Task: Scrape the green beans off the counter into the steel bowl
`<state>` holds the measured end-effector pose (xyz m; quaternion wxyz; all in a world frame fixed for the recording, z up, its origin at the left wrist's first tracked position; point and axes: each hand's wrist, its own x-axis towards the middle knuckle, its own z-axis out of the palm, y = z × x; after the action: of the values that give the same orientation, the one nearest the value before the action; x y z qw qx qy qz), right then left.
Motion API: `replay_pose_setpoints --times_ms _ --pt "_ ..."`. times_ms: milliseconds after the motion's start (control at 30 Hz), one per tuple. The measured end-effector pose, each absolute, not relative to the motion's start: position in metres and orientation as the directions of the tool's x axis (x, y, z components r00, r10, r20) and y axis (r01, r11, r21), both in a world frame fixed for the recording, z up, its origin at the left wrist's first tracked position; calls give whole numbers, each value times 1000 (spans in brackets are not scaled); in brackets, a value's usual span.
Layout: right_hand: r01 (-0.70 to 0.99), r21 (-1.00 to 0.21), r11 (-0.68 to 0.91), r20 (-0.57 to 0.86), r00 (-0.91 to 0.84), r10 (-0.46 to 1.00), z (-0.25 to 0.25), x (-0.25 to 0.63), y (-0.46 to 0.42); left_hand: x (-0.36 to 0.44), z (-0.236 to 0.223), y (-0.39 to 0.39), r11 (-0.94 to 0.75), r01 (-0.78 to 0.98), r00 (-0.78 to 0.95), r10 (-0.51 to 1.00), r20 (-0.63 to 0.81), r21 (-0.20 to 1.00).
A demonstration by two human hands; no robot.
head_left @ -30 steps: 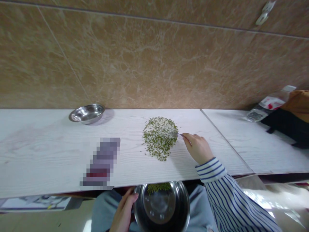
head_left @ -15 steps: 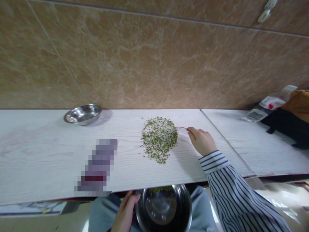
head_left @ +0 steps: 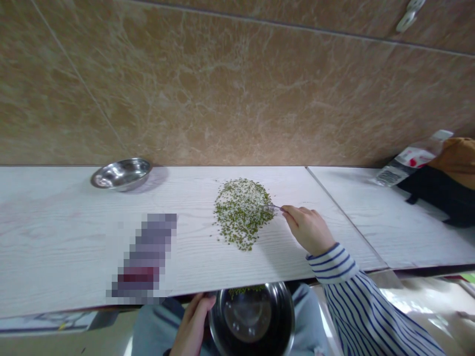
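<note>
A low heap of green mung beans point(head_left: 241, 213) lies scattered on the white wood-grain board point(head_left: 67, 237). My right hand point(head_left: 307, 229) pinches a small metal spoon point(head_left: 271, 208), whose blurred tip rests at the heap's right edge. My left hand point(head_left: 193, 324) grips the rim of a steel bowl point(head_left: 252, 321) held below the board's front edge, over my lap. A small amount of the same green beans shows at the bowl's far side point(head_left: 247, 291). The board's edge hides part of the bowl.
A small steel bowl point(head_left: 121, 174) stands against the marble-patterned wall point(head_left: 237, 89). A pixelated, blurred object point(head_left: 144, 257) lies on the board left of the heap. A plastic bottle point(head_left: 408, 160), black bag point(head_left: 438, 195) and orange cloth point(head_left: 458, 163) are at the far right.
My right hand has come back left, and the spoon tip has returned to the heap's edge. The view has drifted slightly, and the left hand and bowl stay about the same.
</note>
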<state>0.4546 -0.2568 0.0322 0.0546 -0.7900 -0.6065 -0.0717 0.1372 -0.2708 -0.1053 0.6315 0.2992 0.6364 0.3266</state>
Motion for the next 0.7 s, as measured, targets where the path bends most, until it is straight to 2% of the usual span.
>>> replay_pose_setpoints --times_ms 100,333,700 --pt "968 -9 -251 196 248 949 35 456 -262 136 -106 -272 608 -55 22 794 -608 792" --pt "905 45 -424 144 414 899 39 472 -254 135 -110 -273 627 -71 35 779 -626 776" --pt "932 32 -362 157 353 923 29 459 -263 140 -102 -275 622 -94 -22 779 -626 777"
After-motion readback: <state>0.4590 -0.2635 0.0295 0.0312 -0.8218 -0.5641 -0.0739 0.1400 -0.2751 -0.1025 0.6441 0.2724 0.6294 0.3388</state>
